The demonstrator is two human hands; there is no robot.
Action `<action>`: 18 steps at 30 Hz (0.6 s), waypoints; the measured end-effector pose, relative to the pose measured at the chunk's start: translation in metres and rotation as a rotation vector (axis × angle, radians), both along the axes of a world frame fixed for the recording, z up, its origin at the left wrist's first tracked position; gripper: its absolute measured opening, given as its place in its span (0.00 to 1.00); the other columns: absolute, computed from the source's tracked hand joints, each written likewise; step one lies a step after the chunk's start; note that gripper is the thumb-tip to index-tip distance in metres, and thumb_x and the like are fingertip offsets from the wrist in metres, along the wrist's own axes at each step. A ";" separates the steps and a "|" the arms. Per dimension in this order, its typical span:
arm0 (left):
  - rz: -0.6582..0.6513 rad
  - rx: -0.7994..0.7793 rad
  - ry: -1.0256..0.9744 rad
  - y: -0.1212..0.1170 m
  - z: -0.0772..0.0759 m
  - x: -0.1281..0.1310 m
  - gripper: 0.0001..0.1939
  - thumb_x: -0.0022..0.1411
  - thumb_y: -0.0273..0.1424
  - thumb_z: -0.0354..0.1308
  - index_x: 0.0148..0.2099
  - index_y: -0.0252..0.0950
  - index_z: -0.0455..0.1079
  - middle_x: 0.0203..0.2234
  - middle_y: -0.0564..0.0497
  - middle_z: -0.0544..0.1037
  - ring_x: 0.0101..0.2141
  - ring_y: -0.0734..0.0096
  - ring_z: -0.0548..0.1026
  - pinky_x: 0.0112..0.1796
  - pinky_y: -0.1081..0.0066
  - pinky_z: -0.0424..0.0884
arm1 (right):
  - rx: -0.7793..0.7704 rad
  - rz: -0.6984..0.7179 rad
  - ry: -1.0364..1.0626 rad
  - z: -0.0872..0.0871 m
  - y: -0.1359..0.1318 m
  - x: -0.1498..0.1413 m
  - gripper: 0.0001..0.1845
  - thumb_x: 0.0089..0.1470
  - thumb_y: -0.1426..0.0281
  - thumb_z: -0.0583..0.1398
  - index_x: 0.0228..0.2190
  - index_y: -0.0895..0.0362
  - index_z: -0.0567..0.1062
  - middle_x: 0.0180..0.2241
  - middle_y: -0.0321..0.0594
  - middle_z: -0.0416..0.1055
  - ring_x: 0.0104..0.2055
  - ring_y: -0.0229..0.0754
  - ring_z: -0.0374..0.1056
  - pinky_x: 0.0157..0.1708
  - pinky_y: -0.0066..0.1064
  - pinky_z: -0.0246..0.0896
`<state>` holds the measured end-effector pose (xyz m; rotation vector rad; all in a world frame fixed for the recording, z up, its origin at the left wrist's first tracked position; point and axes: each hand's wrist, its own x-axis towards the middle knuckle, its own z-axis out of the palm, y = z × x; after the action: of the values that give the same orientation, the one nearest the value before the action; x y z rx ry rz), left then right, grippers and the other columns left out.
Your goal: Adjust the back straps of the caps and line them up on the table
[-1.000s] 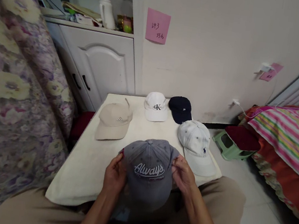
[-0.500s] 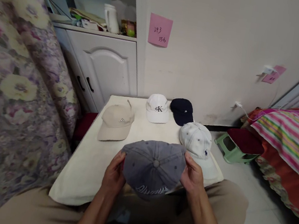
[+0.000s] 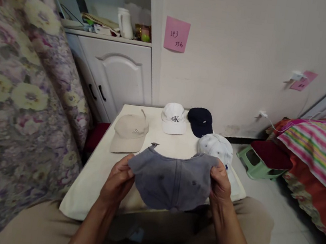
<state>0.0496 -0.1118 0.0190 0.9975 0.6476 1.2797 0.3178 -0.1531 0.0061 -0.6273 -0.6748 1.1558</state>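
A grey-blue baseball cap (image 3: pixel 174 180) is stretched between my two hands above the near edge of the table. Its back half faces me, with a strap end sticking up at the far left; the brim and lettering are hidden. My left hand (image 3: pixel 118 178) pinches the cap's left edge, and my right hand (image 3: pixel 220 180) pinches the right edge. On the table lie a beige cap (image 3: pixel 129 131) at left, a white cap (image 3: pixel 174 117) and a navy cap (image 3: pixel 200 121) at the back. A pale denim cap (image 3: pixel 216 145) at right is partly covered by the held one.
The table (image 3: pixel 87 186) has a cream cover. Behind it stand a white cabinet (image 3: pixel 122 68) and a wall with a pink note (image 3: pixel 177 35). A floral curtain (image 3: pixel 30 119) hangs at left. To the right are a green stool (image 3: pixel 250 162) and a bed (image 3: pixel 323 148).
My hands have tipped the grey-blue cap over: its lettered front and brim have turned down out of sight, its back now shows. The hands have moved slightly apart.
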 end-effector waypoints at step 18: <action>-0.369 -0.136 0.385 -0.044 -0.035 -0.016 0.11 0.53 0.37 0.67 0.36 0.35 0.79 0.28 0.47 0.77 0.30 0.62 0.74 0.30 0.71 0.68 | -0.243 0.614 -0.379 -0.051 -0.046 0.021 0.15 0.47 0.63 0.70 0.33 0.61 0.80 0.27 0.37 0.77 0.25 0.35 0.68 0.26 0.23 0.60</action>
<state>0.0336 -0.1555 -0.0156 1.1967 0.7889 0.7169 0.3383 -0.1995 -0.0446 -0.8907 -1.1080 1.7255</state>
